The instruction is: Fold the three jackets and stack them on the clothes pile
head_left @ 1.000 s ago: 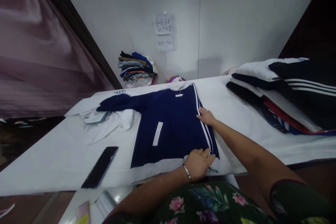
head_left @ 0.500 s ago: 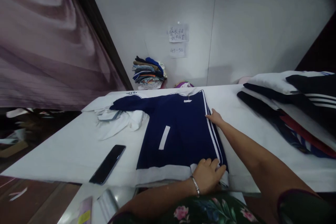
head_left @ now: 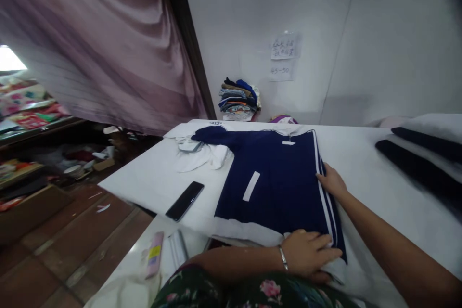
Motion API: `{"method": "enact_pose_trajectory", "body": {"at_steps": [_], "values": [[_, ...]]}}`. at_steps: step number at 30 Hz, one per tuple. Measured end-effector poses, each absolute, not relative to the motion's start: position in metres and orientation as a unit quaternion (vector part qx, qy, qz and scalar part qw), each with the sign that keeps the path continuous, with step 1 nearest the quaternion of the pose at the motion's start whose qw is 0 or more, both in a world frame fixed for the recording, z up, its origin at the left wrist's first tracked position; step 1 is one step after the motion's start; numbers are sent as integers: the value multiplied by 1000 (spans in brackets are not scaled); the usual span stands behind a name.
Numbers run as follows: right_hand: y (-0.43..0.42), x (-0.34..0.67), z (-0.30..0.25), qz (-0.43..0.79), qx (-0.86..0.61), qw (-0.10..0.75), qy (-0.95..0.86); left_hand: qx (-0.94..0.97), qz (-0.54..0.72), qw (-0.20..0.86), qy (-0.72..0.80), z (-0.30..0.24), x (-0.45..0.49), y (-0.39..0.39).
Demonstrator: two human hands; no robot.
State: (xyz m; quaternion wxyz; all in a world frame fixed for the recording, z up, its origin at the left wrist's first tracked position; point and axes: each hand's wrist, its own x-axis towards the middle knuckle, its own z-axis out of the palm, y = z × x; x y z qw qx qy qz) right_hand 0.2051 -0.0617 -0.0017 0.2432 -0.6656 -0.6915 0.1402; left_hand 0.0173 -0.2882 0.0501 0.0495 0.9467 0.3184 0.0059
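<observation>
Wall notes [head_left: 284, 48]: two sheets above the far edge of the tabletop [head_left: 151, 178]; the upper one's handwriting is too blurred to read.
Folded stack [head_left: 238, 98]: behind the far edge, too small to tell piece from piece.
Dark garments [head_left: 418, 166]: at the right edge, smeared and cut off by the picture's right side.
Navy top [head_left: 281, 187]: its near right hem corner is hidden under the flat left hand [head_left: 310, 259].
White garment [head_left: 204, 156]: near the far left corner, partly covered by the navy sleeve.
Right arm [head_left: 393, 250]: cut off at the picture's lower right corner.
</observation>
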Motion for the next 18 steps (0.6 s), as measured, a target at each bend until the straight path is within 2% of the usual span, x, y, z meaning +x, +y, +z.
{"method": "enact_pose_trajectory", "body": {"at_steps": [3, 7, 9, 12, 18], "values": [[-83, 209, -13, 59, -640, 213, -736, 949, 100, 111, 276, 50, -3, -289], [-126, 202, -10, 4, -583, 200, -787, 886, 152, 139, 415, 50, -30, -285], [-152, 192, -8, 14, -524, 192, -829, 849, 141, 145, 488, 47, -38, -284], [-186, 179, -11, 62, -447, 156, -879, 837, 122, 150, 511, 42, -42, -287], [-201, 176, -14, 97, -451, 141, -876, 830, 170, 171, 504, 41, -47, -281]]}}
